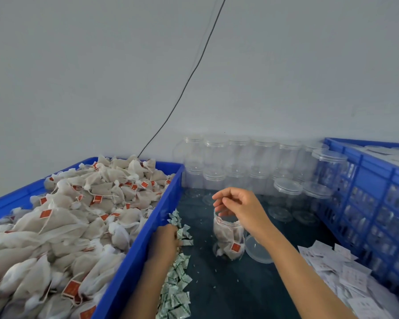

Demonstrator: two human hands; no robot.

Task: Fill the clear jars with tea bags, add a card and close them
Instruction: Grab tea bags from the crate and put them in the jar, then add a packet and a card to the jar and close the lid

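Head view: right hand (237,209) up over the mouth of the open jar (228,236), fingers loosely curled and a little apart, pinching nothing that can be made out. Left hand (165,241) down on the row of small green-and-white packets (176,282), beside the wall of the blue bin (148,238); fingers bent into the pile, likely picking one up, but cannot tell for sure.

Jar standing upright on the dark table (228,295), partly full of tea bags (227,244), one red tag showing low through the side. Lid (258,249) lying just right of the jar, touching it or nearly so.

Probably the filling step, close to done. Good way to do it: drop things straight down the middle of the mouth, keep the jar steady, tuck strings and tags inside so nothing hangs over the rim. Then a card from the white pile (346,279) near the right forearm, then the lid.

Big heap of loose tea bags (67,215) in the bin on the left. Empty jars (251,166) stacked along the back wall, blue crate (366,203) on the right. Jar boxed in: bin wall left, crate right, stack behind. Best room in front of the jar, toward the body. Wide swings to the back could knock the light stack over.
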